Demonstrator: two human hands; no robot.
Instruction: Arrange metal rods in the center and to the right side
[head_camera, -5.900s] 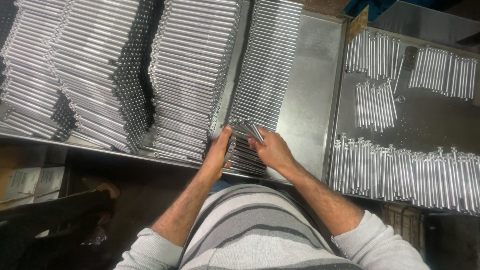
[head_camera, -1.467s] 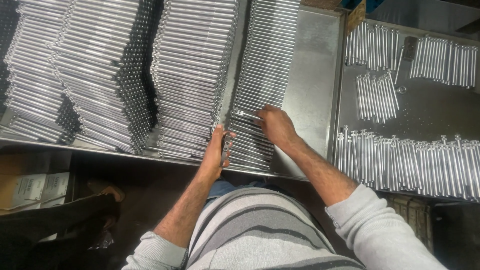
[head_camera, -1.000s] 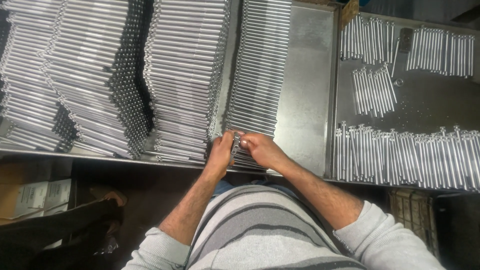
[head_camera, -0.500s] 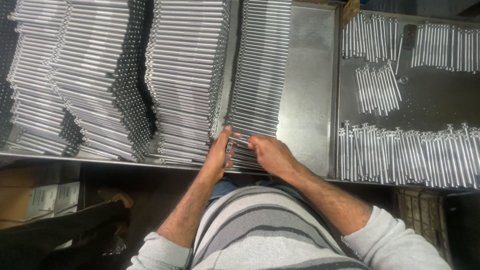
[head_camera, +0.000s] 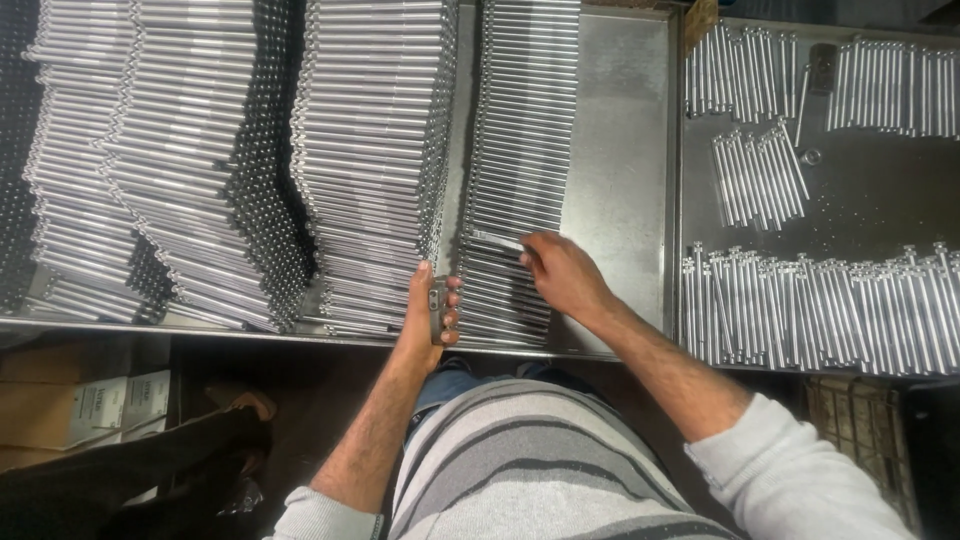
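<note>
Metal rods are being laid into a flat row (head_camera: 520, 150) on a steel tray (head_camera: 620, 180) at the centre of the frame. A single rod (head_camera: 497, 240) is pinched in the fingertips of the right hand (head_camera: 562, 275) and is set across the row's near end, while a small dark block (head_camera: 437, 310) is grasped by the left hand (head_camera: 428, 318) against the row's left edge. Seating and squaring of this rod appears to be called for next. Taller stacks (head_camera: 375, 150) are seen at upper left, loose rods (head_camera: 820, 310) at right.
</note>
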